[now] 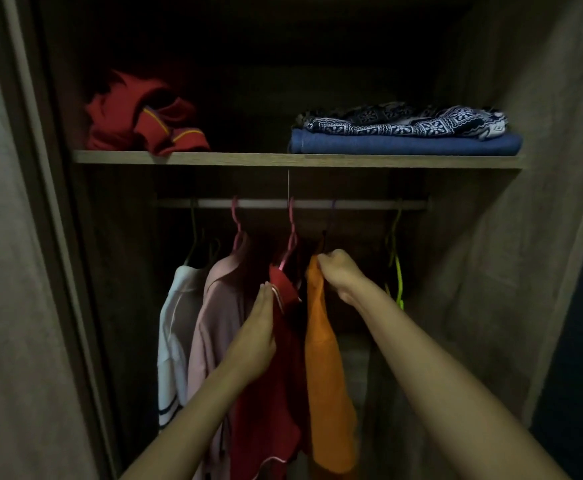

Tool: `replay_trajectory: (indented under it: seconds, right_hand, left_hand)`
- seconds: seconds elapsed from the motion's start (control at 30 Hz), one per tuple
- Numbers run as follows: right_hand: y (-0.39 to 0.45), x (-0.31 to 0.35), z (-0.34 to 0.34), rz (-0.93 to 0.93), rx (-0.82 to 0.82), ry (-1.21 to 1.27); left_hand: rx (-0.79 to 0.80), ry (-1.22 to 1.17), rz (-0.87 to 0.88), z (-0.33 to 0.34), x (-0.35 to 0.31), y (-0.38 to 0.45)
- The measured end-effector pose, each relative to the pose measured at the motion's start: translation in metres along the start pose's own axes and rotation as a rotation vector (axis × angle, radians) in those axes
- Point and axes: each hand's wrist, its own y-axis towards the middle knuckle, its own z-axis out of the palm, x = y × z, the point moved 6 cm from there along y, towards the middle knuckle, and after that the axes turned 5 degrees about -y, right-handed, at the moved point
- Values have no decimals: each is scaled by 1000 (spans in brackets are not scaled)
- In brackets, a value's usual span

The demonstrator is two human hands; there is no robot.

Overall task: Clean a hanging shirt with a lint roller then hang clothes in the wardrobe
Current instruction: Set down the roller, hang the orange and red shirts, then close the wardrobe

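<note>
Inside the dim wardrobe, a rail (352,204) carries several garments on hangers. An orange shirt (328,368) hangs right of centre; my right hand (340,271) is closed on its shoulder at the top, just under the dark hanger hook. To its left hangs a red shirt (269,393) on a pink hanger (291,237). My left hand (257,334) lies flat against the red shirt's left side, fingers straight and together, holding nothing. A pink shirt (215,327) and a white shirt (172,334) hang further left. No lint roller is in view.
A shelf (248,159) above the rail holds a crumpled red garment (137,116) at the left and folded blue and patterned clothes (404,133) at the right. Empty yellow-green hangers (397,268) hang at the rail's right end. Wardrobe walls close in on both sides.
</note>
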Motion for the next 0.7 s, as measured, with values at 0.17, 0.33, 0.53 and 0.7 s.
replay_trajectory:
  seconds: [0.17, 0.33, 0.53, 0.7]
  right_hand:
    - [-30, -16, -7, -123, -215, -337]
    - [-90, -80, 13, -140, -172, -411]
    - [-128, -154, 35, -31, -65, -366]
    - [-126, -170, 30, 11, -21, -498]
  left_hand:
    - [-34, -7, -46, -1, 1, -4]
    - [-60, 13, -107, 7, 4, -13]
    - [-22, 18, -126, 14, 3, -19]
    - [-5, 50, -114, 16, 4, -21]
